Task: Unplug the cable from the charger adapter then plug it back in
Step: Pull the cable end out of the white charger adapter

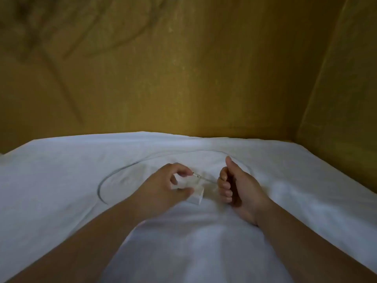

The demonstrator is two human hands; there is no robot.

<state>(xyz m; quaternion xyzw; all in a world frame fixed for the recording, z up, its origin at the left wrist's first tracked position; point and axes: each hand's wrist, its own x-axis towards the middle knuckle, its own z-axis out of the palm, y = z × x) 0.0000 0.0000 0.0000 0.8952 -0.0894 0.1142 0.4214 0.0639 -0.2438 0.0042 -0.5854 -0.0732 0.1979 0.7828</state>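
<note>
A white charger adapter point(197, 194) lies on the white sheet in the middle of the view. My left hand point(167, 188) curls over its left part, thumb against its side and fingers arched above it. The cable's plug point(196, 176) hovers just above the adapter by my left index fingertip and looks out of the socket. From the plug the thin cable point(209, 180) runs right into the curled fingers of my right hand point(234, 184), whose thumb points up. The rest of the cable point(122, 170) loops in a wide arc on the sheet behind both hands.
The white sheet point(61, 180) covers a bed that fills the lower half of the view. A yellow-brown wall point(183, 68) rises right behind it and turns a corner at the right point(336, 99).
</note>
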